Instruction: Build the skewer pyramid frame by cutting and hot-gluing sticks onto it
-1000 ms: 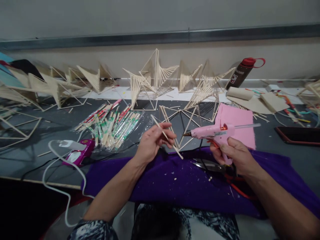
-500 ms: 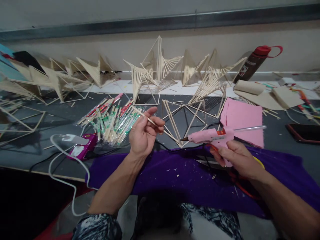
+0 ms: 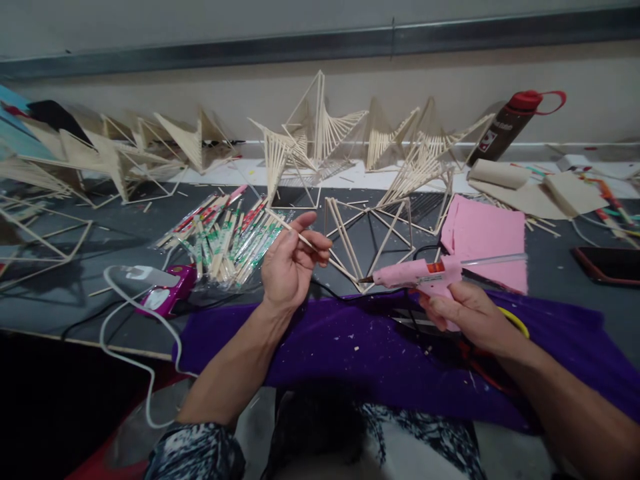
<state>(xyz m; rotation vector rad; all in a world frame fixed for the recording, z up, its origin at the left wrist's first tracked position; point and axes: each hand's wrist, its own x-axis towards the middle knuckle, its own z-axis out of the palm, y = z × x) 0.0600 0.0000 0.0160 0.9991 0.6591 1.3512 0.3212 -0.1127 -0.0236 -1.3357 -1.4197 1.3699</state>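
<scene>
My left hand [image 3: 290, 263] pinches a thin wooden stick [image 3: 290, 231] between thumb and fingers, held slanted above the table. My right hand [image 3: 467, 312] grips a pink hot glue gun [image 3: 425, 275] by its handle. The gun's nozzle points left, close to the corner of an open stick frame [image 3: 370, 243] lying on the dark table. A clear glue rod sticks out of the gun's back. Both forearms reach over a purple cloth [image 3: 350, 357].
Packs of wrapped chopsticks [image 3: 225, 237] lie left of my hand. Finished stick sculptures [image 3: 315, 143] line the wall. Pink paper [image 3: 483, 237], a red-capped bottle [image 3: 510, 123], a dark phone [image 3: 607, 265] and a magenta device with white cable [image 3: 160, 297] surround the work spot.
My left hand has lifted the stick up and left, away from the frame. The glue gun has dipped lower, bringing its nozzle near the frame's corner.
</scene>
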